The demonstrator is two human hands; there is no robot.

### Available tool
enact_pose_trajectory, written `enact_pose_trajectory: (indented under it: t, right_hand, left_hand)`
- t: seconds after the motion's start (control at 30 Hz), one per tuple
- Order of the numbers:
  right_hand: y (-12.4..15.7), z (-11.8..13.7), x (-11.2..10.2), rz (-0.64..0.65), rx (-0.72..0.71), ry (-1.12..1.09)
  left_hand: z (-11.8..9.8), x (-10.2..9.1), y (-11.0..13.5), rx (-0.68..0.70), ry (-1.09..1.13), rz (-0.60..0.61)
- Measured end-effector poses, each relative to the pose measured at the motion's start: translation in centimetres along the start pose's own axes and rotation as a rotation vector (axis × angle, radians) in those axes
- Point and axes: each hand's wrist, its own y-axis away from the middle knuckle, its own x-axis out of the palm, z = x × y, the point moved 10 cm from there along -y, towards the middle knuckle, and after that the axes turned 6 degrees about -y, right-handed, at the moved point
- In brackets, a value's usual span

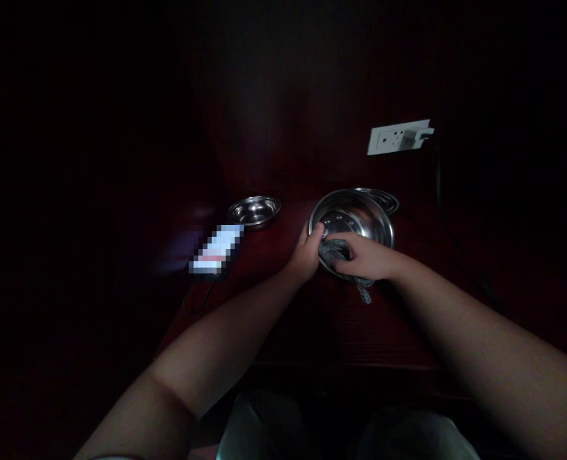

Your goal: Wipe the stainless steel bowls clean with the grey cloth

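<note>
A shiny metal bowl (379, 223) is tilted so that its inside faces me. My left hand (308, 254) grips its left rim, with the thumb over the edge. In my right hand (367, 255) is a dark checked cloth (333, 250), bunched against the bowl's near inner side. One end of the cloth hangs below the rim. Behind the bowl, partly hidden by it, lies another round metal dish (387, 199).
A shallow metal bowl (255, 211) rests on the dark red table (341, 332) to the left. Near it a lit phone (217, 250) has a cable attached. A white wall socket (399, 137) with a plugged-in charger is at the back right, its cord hanging down.
</note>
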Motion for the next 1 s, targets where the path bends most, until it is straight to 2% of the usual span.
enact_pose_trajectory:
  t: [0.2,0.57,0.63,0.8,1.0]
  right_hand:
    - [-0.2,1.4,-0.5,-0.096,-0.101,-0.064]
    - [-0.1,1.5,-0.7,-0.098,-0.132,-0.035]
    - [-0.1,1.8,-1.0,-0.144,-0.147,0.002]
    - [0.3,2.3,-3.3,-0.393,-0.184,0.160]
    - [0.2,1.8,-3.6,-0.414,-0.156,0.186]
  left_hand:
    - [0.2,1.0,-0.1,-0.020,0.100,0.076]
    - [-0.1,1.2,0.1,-0.009,0.092,0.095]
    - [0.1,1.3,0.0,-0.013,0.094,0.106]
    - [0.6,1.8,0.2,-0.045,0.092,0.140]
    - [0.7,2.3,0.5,-0.035,0.095,0.190]
